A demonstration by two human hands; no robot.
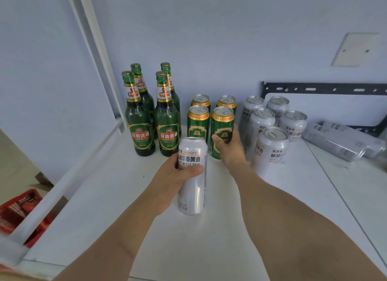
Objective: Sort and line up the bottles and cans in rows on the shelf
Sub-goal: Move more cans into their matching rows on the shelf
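Both forearms are bare from the lower edge of the view up to the wrists, with no sleeve, watch, bracelet, glove or ring showing on the left hand (171, 176) or the right hand (228, 146), whose nails are short and unpainted.

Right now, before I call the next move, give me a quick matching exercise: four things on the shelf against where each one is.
Things:
1. green bottles
2. white can
3. front-right green can
4. wrapped pack of cans

Places:
A. lying on its side, far right
B. standing at the left end
C. held in the left hand, off the rows
D. gripped by the right hand, in its row

Pairs: 1-B, 2-C, 3-D, 4-A
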